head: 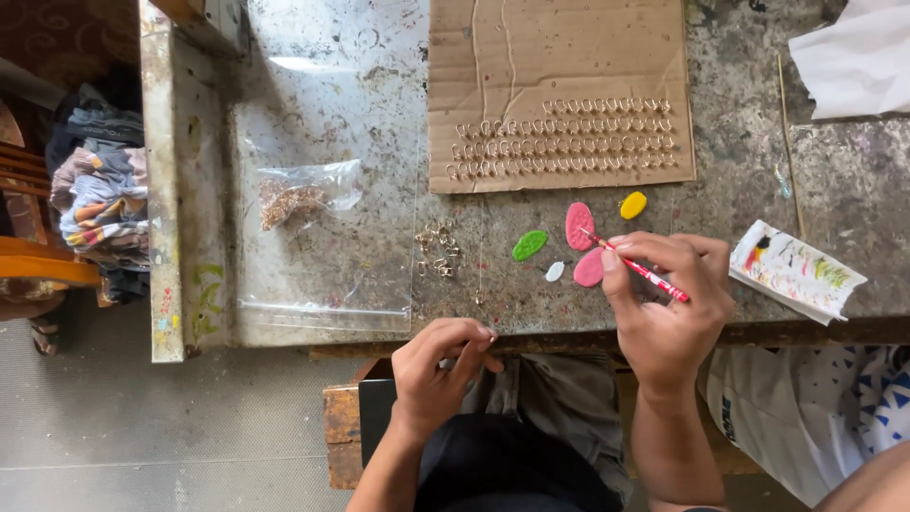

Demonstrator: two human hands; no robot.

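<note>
1. Biggest thing here is the worktable [379, 95], a stained, speckled grey slab that fills most of the view.
2. On the far side of it lies a cardboard sheet [559, 57] with rows of small metal rings [564, 137] laid out on it.
3. A clear plastic sheet [322, 284] covers the left part of the table, with a little plastic bag [308, 192] of brownish bits on it.
4. A paint-smeared paper [796, 270] sits just right of the right hand.
5. The right hand [668, 308] is closed around a thin red stick [640, 268], pinched pen-style. Its tip is touching the pink blobs.
6. The left hand [438, 370] is down at the table's near edge, fingers curled in and pinching something tiny. I can't tell what it is.
7. The paint blobs are right in front of the right hand: two pink blobs [579, 226], a green blob [530, 245] to the left, a yellow blob [633, 205] farther back, a small white blob [555, 271].
8. A loose pile of metal clasps [439, 248] lies left of the green one, well apart from both hands.
</note>
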